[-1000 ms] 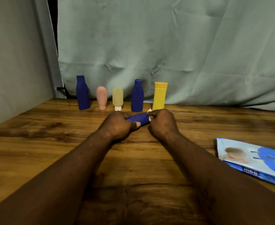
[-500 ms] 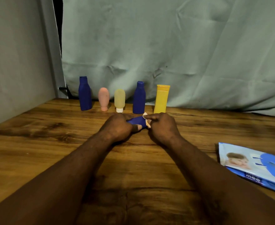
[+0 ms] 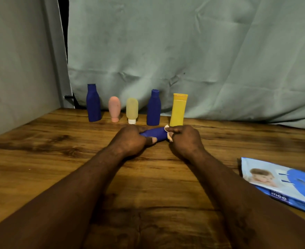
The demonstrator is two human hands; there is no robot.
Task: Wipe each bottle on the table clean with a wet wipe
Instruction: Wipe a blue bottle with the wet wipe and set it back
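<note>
Six bottles. Your left hand (image 3: 130, 140) wraps one smooth navy bottle (image 3: 154, 133), held sideways; your right hand (image 3: 184, 139) pinches one white wet wipe (image 3: 166, 127) against its end. Beyond your fingertips stand five: two tall navy bottles (image 3: 93, 103) (image 3: 154, 107), pink tube (image 3: 114, 108), pale-yellow tube (image 3: 132, 109), yellow tube (image 3: 178, 110). One glossy wipes pack (image 3: 283, 182) lies right of your right fingers.

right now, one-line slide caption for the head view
Left hand holds a blue bottle sideways; right hand presses a wet wipe to its end

Dim, warm light, source out of view. Wooden table (image 3: 40, 159) brightest at 9 o'clock, darkest at 6 o'clock where the forearms (image 3: 87, 186) cast a broad soft shadow. Grey cloth backdrop (image 3: 202, 51) evenly lit, flat. Wide-angle bowing toward edges; wipes pack (image 3: 283, 182) at 4 o'clock slightly soft
</note>
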